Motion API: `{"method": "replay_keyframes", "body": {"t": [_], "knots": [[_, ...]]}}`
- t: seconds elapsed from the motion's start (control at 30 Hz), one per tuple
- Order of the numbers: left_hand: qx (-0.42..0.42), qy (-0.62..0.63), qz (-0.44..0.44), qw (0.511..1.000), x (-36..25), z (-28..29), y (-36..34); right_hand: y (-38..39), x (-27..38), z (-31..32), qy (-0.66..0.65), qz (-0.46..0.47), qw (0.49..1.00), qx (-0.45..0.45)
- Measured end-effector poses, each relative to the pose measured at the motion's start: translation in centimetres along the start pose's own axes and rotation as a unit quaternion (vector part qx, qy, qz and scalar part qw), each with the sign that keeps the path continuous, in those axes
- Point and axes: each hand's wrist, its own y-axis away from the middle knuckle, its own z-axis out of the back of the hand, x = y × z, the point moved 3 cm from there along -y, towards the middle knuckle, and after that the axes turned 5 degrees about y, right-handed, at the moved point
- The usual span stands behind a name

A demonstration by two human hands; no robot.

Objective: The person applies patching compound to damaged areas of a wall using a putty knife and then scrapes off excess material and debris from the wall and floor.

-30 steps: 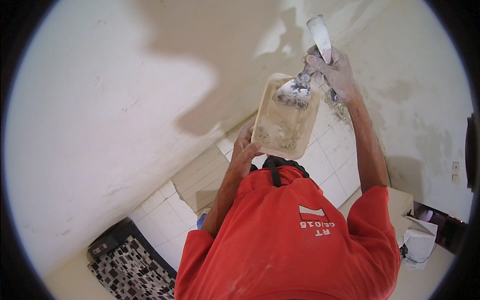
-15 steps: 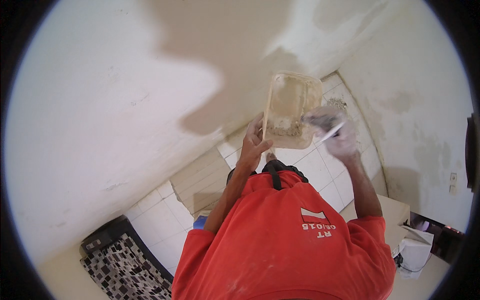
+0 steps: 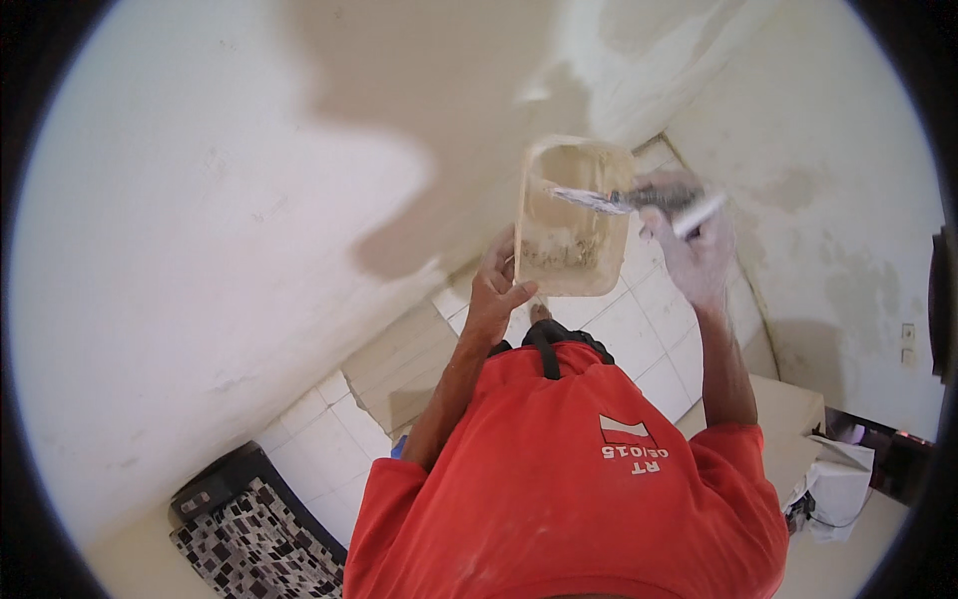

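Observation:
My left hand (image 3: 497, 290) grips a shallow, translucent beige plastic tray (image 3: 524, 225) by its lower left side, thumb on the rim. Pale, crumbly residue coats the tray's bottom. At the tray's right, my powder-whitened right hand (image 3: 689, 250) is closed on two putty knives, blurred by motion. One knife's blade (image 3: 589, 198) reaches across the upper part of the tray, while the other knife (image 3: 699, 213) sticks out to the right with a light-coloured end.
A stained pale wall (image 3: 220, 250) rises at left, another (image 3: 828, 250) at right with sockets (image 3: 907, 339). Below are white floor tiles (image 3: 639, 319) with a plain patch (image 3: 399, 359). A dark checked padded item (image 3: 249, 539) lies lower left; a beige surface (image 3: 758, 409) and white bag (image 3: 838, 489) are lower right.
My right hand has swung down from above the tray, then risen slightly, turning the knives so one blade lies across the tray. The tray has shifted and straightened a little.

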Motion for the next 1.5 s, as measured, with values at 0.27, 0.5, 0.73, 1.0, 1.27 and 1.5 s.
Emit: {"method": "replay_keyframes", "body": {"t": [0.27, 0.5, 0.73, 1.0, 1.27, 1.5], "knots": [[0.03, -0.026, 0.06, 0.997, -0.7, -0.9, 1.3, -6.6, -3.3, -2.1, -0.043, -0.197, 0.973, 0.109], [-0.026, 0.054, 0.097, 0.993, 2.1, -0.7, 2.2, -5.9, -9.8, -2.8, -0.012, -0.16, 0.973, 0.165], [-0.031, 0.053, 0.074, 0.995, 2.4, 0.1, 2.1, -3.5, -3.6, 1.1, 0.086, -0.142, 0.979, 0.116], [-0.04, -0.005, 0.082, 0.996, 2.4, -0.7, 0.9, 0.5, -2.9, -2.2, 0.338, 0.223, 0.86, 0.31], [-0.064, 0.037, 0.071, 0.995, 3.3, 0.3, 1.0, 0.3, -5.1, -6.9, 0.444, 0.155, 0.755, 0.457], [-0.048, 0.008, 0.079, 0.996, 3.3, 1.3, 0.3, 0.4, -6.0, -6.4, 0.421, 0.132, 0.781, 0.442]]}}
